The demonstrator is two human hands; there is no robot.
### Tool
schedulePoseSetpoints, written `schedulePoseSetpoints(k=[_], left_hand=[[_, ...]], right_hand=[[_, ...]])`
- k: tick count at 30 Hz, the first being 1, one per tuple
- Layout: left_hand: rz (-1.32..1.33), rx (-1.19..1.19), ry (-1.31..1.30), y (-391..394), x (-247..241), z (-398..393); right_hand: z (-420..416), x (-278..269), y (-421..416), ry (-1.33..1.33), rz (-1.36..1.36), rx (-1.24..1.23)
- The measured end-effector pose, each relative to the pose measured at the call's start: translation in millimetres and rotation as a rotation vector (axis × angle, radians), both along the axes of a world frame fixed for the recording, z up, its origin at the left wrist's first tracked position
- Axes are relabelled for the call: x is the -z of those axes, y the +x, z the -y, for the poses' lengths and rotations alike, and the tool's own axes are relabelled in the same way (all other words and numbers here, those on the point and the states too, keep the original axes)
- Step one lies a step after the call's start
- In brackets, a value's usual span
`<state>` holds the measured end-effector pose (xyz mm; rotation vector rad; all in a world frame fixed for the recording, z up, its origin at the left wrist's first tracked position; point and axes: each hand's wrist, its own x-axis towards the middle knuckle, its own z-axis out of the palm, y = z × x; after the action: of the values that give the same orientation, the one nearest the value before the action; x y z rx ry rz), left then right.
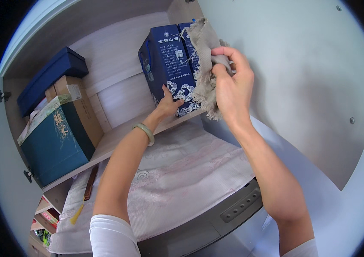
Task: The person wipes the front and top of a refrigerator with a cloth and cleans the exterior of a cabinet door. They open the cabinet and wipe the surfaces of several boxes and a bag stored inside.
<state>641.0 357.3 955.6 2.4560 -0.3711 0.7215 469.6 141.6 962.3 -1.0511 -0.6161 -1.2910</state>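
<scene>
My right hand [235,83] grips a frayed beige cloth [202,48], which hangs from the fingers in front of the right end of a cabinet shelf. My left hand [168,104], with a pale green bangle [145,133] on the wrist, rests its spread fingers on the lower front of a dark blue gift box [169,57] with white printing and a cord handle. The box stands upright on the shelf. Beside it a second blue box [186,30] is partly hidden by the cloth.
At the shelf's left stand a teal box [52,144], a brown cardboard box [87,112] and a long navy box [53,77] on top. Below, a pinkish-white cloth [182,173] covers a grey appliance with a row of buttons [241,205]. A cabinet door [304,80] stands open at right.
</scene>
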Motion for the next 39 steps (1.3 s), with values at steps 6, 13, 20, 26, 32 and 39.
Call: schedulePoseSetpoints(k=[6, 13, 20, 26, 32, 39], left_hand=[[0.124, 0.139, 0.055, 18, 10, -26], [0.079, -0.030, 0.063, 26, 8, 3], [0.124, -0.187, 0.445, 8, 4, -5], [0.432, -0.347, 0.742, -101, -23, -59], [0.929, -0.937, 0.779, -160, -72, -185], [0.603, -0.995, 0.690, -182, -95, -189]], right_hand=[[-1, 0, -2, 0.003, -0.038, -0.048], [6, 9, 68, -0.068, 0.089, 0.049], [6, 25, 137, -0.182, -0.006, -0.081], [11, 30, 156, -0.233, -0.026, -0.200], [-6, 34, 150, -0.277, 0.030, -0.207], [1, 41, 165, -0.293, -0.027, -0.200]])
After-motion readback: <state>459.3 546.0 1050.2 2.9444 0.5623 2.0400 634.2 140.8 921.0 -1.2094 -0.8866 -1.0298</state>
